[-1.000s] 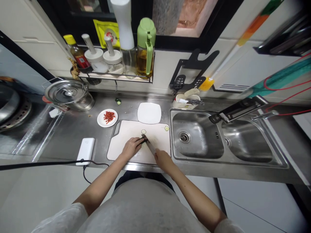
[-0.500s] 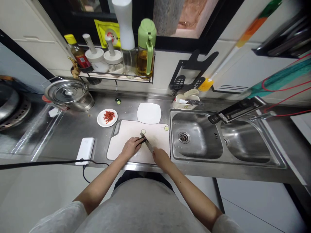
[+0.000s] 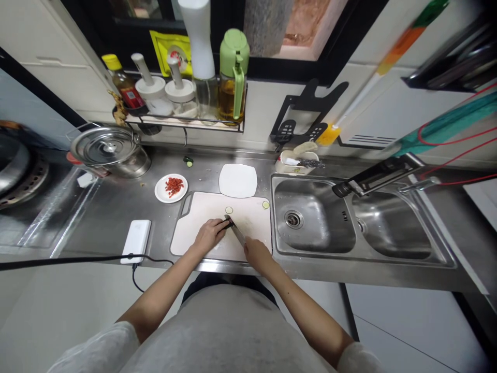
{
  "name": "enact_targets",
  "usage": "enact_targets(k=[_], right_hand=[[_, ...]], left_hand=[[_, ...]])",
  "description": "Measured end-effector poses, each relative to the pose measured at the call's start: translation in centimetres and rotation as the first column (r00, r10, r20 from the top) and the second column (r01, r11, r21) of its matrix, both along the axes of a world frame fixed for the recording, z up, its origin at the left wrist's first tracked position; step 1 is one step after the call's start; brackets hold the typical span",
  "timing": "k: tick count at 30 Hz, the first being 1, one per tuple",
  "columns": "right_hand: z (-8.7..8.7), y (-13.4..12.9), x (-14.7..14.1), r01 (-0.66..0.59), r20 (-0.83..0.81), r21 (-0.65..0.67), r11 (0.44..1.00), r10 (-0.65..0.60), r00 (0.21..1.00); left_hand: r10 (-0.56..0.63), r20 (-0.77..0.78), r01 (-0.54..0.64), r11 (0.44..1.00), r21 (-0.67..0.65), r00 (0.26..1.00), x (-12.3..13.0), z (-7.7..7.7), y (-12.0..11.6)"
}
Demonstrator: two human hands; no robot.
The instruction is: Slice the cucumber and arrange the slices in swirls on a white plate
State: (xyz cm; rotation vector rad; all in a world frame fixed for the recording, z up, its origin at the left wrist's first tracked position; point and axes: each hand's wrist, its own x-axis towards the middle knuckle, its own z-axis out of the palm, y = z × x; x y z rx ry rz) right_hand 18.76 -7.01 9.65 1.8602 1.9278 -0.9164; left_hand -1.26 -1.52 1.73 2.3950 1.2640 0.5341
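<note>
My right hand (image 3: 258, 254) is closed round the handle of a knife (image 3: 237, 233), whose blade slants up and left over the white cutting board (image 3: 202, 207). Beside the blade tip, my left hand (image 3: 209, 235) has its fingers pressed together on a small dark piece, too small to make out. One pale green slice (image 3: 229, 210) lies just above the blade tip. Another slice (image 3: 266, 205) rests near the board's upper right corner. Behind the board is an empty white square plate (image 3: 238, 181). A round plate (image 3: 161, 194) with chopped red bits stands to its left.
A double sink (image 3: 314, 217) adjoins the board on the right. At the left are a lidded steel pot (image 3: 132, 160) and a white power bank (image 3: 135, 238) with a cable. Green cucumber-like ends (image 3: 189, 162) lie behind. Bottles stand on a wall rack (image 3: 186, 122).
</note>
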Motion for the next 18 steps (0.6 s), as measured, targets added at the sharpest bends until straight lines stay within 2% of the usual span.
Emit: enact_targets(k=[12,18], right_hand=[[0.0,-0.2,-0.2,-0.002,0.017,-0.034,0.999,0.002,1.000],[-1.1,-0.3,-0.6,0.018,0.002,-0.038,0.999,-0.018,1.000]], left_hand=[[0.005,0.012,-0.005,1.000,0.018,1.000,0.0,0.0,-0.1],[0.004,0.001,-0.004,1.000,0.016,1.000,0.0,-0.2,0.0]])
